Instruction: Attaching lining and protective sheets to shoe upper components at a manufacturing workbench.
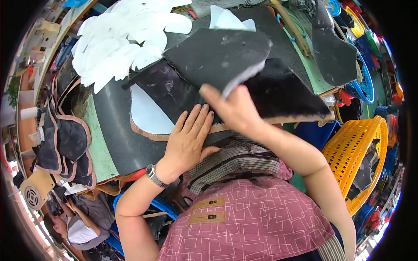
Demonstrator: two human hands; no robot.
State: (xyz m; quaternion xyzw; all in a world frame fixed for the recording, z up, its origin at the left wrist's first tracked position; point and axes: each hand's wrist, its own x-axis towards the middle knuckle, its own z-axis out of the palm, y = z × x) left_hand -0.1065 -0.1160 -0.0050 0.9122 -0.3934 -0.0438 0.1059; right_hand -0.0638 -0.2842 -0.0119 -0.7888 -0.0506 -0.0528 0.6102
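A dark piece of boot-upper-like material with a stitched tan edge [152, 136] and a pale blue-white patch [150, 115] lies on the black work surface [115, 130]. My left hand [189, 137] rests flat on its near edge, fingers stretched out. Above it, a dark grey flap [217, 54] with a pale fuzzy edge is raised at its near corner. That corner runs in between the thumb and fingers of my right hand [237, 111], which is slightly blurred. Black furry material [283, 93] shows under the flap, to the right.
White cut pieces [126, 39] are heaped at the back left. Dark pieces with tan edging [69, 139] hang at the left. A wooden-handled tool [291, 28] lies at the back right, near another dark piece [333, 56]. A yellow basket [348, 152] stands at the right.
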